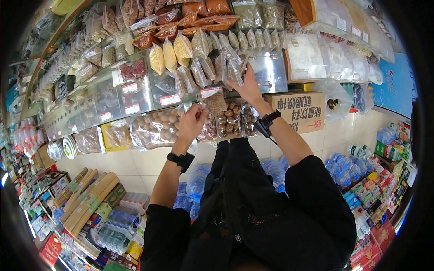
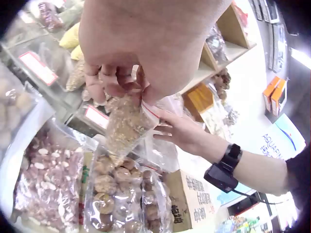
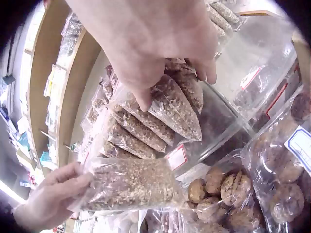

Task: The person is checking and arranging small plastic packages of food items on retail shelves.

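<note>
My left hand pinches a clear zip bag of brown grain-like pieces by its top edge, with the bag hanging over the front of the display. In the left wrist view, curled fingers cover part of that bag's top. Farther right, my right hand reaches over a row of similar bags on the glass display. Its thumb and fingers straddle one bag of brown pieces, gripping it near the top; the palm hides the bag's upper end. Several more such bags lean beside it.
Bags of walnuts and shiitake-like round pieces stand in front below. Yellow-filled bags sit left of the row. A cardboard carton stands right. Water bottles are on the floor by my legs.
</note>
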The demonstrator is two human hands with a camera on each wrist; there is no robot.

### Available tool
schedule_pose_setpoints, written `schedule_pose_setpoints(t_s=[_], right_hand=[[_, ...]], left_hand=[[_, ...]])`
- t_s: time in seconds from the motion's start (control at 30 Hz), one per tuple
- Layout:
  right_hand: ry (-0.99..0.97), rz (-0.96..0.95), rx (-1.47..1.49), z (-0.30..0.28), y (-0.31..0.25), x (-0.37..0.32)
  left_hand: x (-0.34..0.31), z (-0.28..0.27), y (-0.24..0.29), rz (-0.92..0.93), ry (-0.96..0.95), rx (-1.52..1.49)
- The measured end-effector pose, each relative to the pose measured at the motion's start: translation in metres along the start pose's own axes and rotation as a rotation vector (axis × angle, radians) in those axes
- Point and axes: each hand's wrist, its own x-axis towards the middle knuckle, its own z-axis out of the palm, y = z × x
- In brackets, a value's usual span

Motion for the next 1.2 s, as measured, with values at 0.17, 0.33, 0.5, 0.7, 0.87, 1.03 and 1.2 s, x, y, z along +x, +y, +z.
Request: schedule_pose_setpoints(t_s=[0.17, 0.33, 0.5, 0.7, 0.87, 1.03, 1.2], right_hand=[[-0.064, 0.069, -0.072, -0.015, -0.013, -0.003], [-0.143, 0.079, -0.058, -0.031, -0.017, -0.002], [-0.351, 0.094, 0.145, -0.052, 0.004, 0.022], [-0.428, 0.241, 0.27, -0.074, 0.0, 0.025], [-0.305, 0.187, 0.361, -0.07, -0.006, 0.007], [-0.236, 0.249, 0.123, -0.053, 0.009, -0.006], [-0.249, 0.124, 0.101, -0.057, 0.023, -0.006]], left_hand=[[0.004, 0.018, 0.039, 0.229, 0.092, 0.016], [0.024, 0.046, 0.057, 0.068, -0.048, -0.201], [0.049, 0.071, 0.084, 0.081, 0.006, -0.362], [0.074, 0.095, 0.087, 0.064, 0.061, -0.363], [0.079, 0.111, 0.074, -0.026, 0.03, -0.528], [0.085, 0.116, 0.068, 0.109, 0.072, -0.344], [0.083, 0.104, 0.076, -0.052, -0.009, -0.505]])
